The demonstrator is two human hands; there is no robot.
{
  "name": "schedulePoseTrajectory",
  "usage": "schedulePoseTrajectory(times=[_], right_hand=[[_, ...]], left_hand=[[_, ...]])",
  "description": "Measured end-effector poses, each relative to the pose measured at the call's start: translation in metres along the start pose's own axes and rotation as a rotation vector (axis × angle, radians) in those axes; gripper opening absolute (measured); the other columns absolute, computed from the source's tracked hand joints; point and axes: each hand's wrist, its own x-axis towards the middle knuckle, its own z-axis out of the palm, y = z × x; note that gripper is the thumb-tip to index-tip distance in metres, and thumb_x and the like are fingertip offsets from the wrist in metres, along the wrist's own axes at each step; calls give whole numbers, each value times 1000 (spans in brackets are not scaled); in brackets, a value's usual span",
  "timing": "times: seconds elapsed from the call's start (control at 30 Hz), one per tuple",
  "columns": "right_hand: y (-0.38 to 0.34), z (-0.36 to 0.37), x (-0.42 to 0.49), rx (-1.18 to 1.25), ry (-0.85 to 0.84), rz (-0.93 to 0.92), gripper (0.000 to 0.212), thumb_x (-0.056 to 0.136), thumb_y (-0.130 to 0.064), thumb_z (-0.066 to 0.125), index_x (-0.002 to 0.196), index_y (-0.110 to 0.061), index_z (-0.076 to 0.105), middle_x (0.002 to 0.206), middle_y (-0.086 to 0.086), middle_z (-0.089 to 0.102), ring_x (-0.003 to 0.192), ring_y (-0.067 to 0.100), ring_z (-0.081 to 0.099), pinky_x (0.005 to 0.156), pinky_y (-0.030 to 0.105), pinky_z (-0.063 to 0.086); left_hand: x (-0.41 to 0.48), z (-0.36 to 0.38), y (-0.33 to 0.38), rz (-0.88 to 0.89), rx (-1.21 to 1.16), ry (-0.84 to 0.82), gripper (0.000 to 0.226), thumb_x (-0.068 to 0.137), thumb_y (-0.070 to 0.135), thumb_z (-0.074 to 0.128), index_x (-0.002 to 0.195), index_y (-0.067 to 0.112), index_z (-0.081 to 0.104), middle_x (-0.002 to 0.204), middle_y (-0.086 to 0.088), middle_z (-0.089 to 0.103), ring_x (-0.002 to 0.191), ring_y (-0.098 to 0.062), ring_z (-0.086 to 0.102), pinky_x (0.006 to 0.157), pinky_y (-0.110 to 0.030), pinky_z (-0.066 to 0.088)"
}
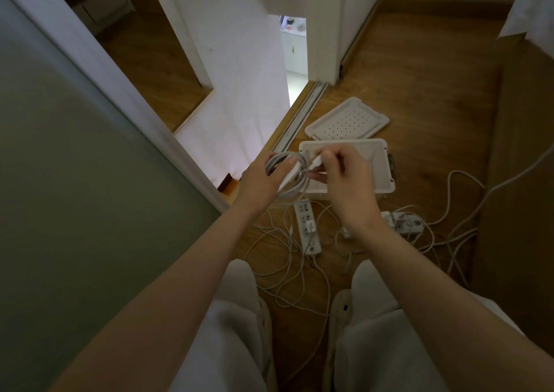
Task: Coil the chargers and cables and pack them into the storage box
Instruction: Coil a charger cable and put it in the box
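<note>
My left hand (263,179) grips a coiled white cable (289,192), held in the air above the left edge of the open white storage box (380,164). The fingers of my right hand (341,176) pinch that cable's white plug end (316,162) beside the coil. On the wooden floor below lie a white power strip (306,226) with a small charger plugged in, a white adapter block (407,223), and several loose thin white cables (287,274).
The box's perforated white lid (347,119) lies on the floor just behind the box. A sliding-door track (302,113) runs at the left of it. My knees and slippers fill the bottom of the view. A thicker white cord (467,226) trails off to the right.
</note>
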Motion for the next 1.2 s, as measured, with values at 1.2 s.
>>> schedulePoseTrajectory(times=[1.2], right_hand=[[19, 1, 10, -470, -256, -66, 19, 94, -6, 49, 94, -7, 68, 84, 8, 68, 79, 19, 63, 72, 18, 53]], left_hand=[[-2, -1, 2, -334, -385, -55, 53, 94, 56, 34, 131, 19, 37, 115, -6, 55, 96, -18, 61, 72, -28, 54]])
